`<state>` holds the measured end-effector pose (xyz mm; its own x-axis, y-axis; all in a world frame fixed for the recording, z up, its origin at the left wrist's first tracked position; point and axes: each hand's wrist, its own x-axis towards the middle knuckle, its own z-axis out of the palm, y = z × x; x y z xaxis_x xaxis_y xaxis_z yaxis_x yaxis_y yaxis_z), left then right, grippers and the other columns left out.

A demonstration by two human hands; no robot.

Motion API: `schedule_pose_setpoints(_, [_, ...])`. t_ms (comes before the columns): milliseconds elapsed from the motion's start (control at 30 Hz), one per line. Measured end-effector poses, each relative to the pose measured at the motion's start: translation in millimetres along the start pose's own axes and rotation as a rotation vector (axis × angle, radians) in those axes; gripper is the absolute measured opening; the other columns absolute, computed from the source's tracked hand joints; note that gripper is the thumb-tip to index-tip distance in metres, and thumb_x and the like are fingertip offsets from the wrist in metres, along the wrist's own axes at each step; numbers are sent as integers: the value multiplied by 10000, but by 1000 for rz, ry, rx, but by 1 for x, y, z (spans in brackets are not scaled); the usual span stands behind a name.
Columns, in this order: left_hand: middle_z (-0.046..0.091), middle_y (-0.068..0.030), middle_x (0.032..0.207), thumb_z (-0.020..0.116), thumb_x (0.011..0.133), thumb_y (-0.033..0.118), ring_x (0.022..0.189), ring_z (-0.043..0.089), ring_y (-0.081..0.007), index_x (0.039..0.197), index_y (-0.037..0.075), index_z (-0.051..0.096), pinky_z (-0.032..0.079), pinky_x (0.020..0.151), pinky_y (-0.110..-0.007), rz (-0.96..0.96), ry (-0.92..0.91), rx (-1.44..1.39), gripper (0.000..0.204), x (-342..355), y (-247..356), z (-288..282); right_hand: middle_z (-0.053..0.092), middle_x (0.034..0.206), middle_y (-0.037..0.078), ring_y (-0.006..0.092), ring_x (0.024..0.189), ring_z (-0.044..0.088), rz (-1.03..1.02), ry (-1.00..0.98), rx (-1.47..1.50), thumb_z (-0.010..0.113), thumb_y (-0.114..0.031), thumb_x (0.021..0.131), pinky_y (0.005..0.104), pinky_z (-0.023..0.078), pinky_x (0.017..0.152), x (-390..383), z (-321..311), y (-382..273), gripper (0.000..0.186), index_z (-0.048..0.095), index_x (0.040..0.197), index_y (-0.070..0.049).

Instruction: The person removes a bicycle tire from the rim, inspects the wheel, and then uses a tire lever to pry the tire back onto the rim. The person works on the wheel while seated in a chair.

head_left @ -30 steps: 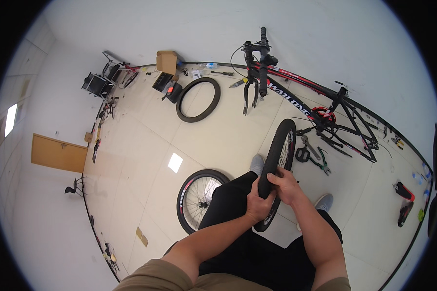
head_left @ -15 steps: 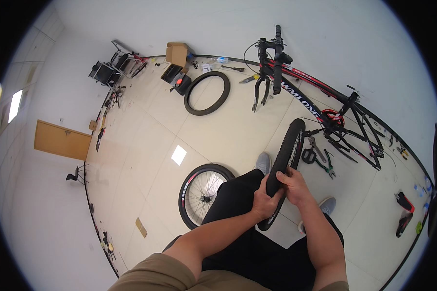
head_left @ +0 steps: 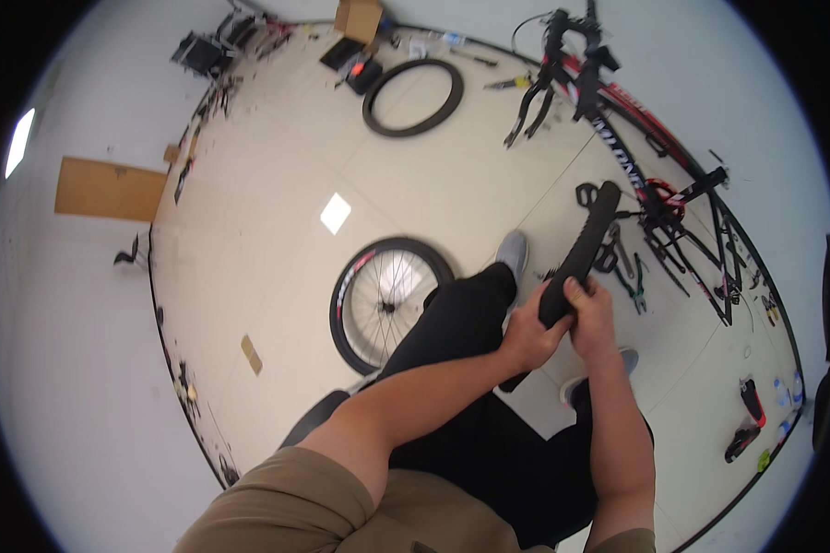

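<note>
Upright between my legs stands a bicycle wheel with a black knobby tyre (head_left: pixel 592 235), seen nearly edge-on and tilted to the right. My left hand (head_left: pixel 532 336) is closed around the tyre's left side. Wrapped over the tyre from the right is my right hand (head_left: pixel 592 318), its thumb lying on the tread. The wheel's lower part is partly hidden by my hands and left forearm. A second spoked wheel (head_left: pixel 436 267) lies flat on the floor by my left leg. Beyond the held wheel, a black and red bicycle frame (head_left: pixel 625 166) without wheels leans by the wall.
Green-handled pliers (head_left: pixel 638 288) and other tools lie beneath the frame. A loose tyre (head_left: pixel 372 115) rests farther off, near an open cardboard box (head_left: pixel 358 20). At right, a black and red saddle (head_left: pixel 750 410) lies near plastic bottles (head_left: pixel 781 392).
The view has shifted, so the floor items sit higher in the picture. The held wheel has turned more edge-on and leans farther right. Both hands still grip it.
</note>
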<state>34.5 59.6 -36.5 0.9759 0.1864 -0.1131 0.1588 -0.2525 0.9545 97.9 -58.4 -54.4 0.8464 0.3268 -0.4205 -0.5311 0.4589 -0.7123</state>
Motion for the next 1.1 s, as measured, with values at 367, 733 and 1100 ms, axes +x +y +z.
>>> schedule_pose_setpoints(367, [662,-234,1126,731,827,206,1021,667,-397,1439,59,416,541,870,-431,-83,-94,23,704,-9,14,20,624,1179,73,193,1080,616,-24,-54,44,695,-367,934,344,493,969,-21,-54,-1,575,504,1325,9])
schedule_pose_setpoints(733, [628,-213,891,727,785,167,817,655,-387,1445,40,390,523,738,-478,-37,-91,85,752,-9,23,26,577,1281,115,215,1173,555,-2,59,-287,494,-296,1056,376,416,1050,-42,-27,-52,435,473,1338,35])
schedule_pose_setpoints(1100, [623,-217,937,662,746,62,874,649,-400,1387,46,421,516,739,-487,-77,-203,145,685,-16,23,19,659,1110,174,299,989,639,136,310,-288,536,-359,943,420,484,948,-35,-1,-62,472,541,1232,15])
